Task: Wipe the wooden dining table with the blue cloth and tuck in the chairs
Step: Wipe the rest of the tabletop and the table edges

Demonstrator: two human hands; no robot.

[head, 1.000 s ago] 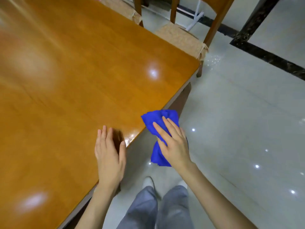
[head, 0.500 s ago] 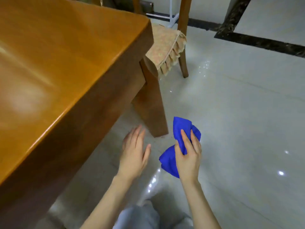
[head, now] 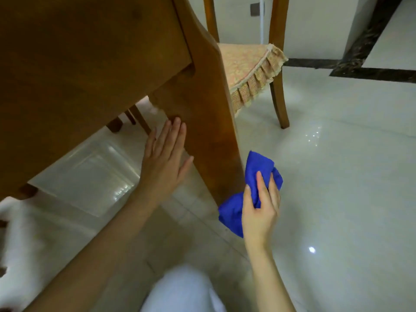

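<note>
Low viewpoint beside wooden table, under its edge. Landmark: near table leg. Left hand on inner side of leg, flat, fingers straight and close together, thumb spread, holding nothing. Fingertips over leg's face, contact uncertain. Right hand on outer side of leg, low down, fingers curled round bunched blue cloth. Cloth touching leg's lower edge, just above glossy pale floor. Behind leg: chair, its frilled cushion partly hidden by leg.
</note>
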